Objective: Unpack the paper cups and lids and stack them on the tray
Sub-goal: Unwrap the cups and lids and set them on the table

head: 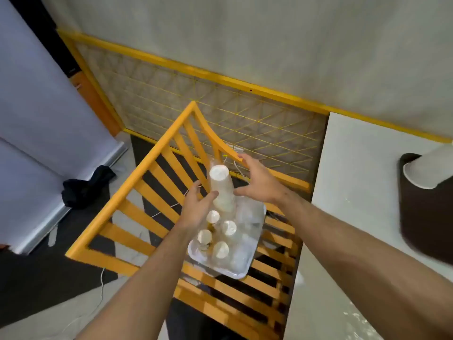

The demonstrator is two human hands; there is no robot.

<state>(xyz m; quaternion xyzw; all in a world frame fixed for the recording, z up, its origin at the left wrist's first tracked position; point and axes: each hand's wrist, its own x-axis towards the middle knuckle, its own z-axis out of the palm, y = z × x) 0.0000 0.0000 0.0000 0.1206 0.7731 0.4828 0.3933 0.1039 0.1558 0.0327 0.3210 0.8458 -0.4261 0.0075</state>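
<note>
A yellow mesh panel (pixel 196 104) is seen against the wall, and a white worktop (pixel 362 173) at the right, carrying a dark brown mat (pixel 426 217) with one upturned white cup (pixel 426 168) on it. An orange slatted frame (pixel 152 192) is spread below the hands, with dark cloth (pixel 85 187) lying on the floor at the left. A clear tray (pixel 245 263) is set on the slats. Four upturned cup stacks (pixel 220 249) are counted in it. A fifth, taller stack (pixel 220 185), apparently sleeved in clear plastic, is held at the tray's far end. It is gripped by the curled fingers of the left hand (pixel 198 204). The right hand (pixel 259 180) is spread, fingers relaxed, beside the stack; contact cannot be told.
</note>
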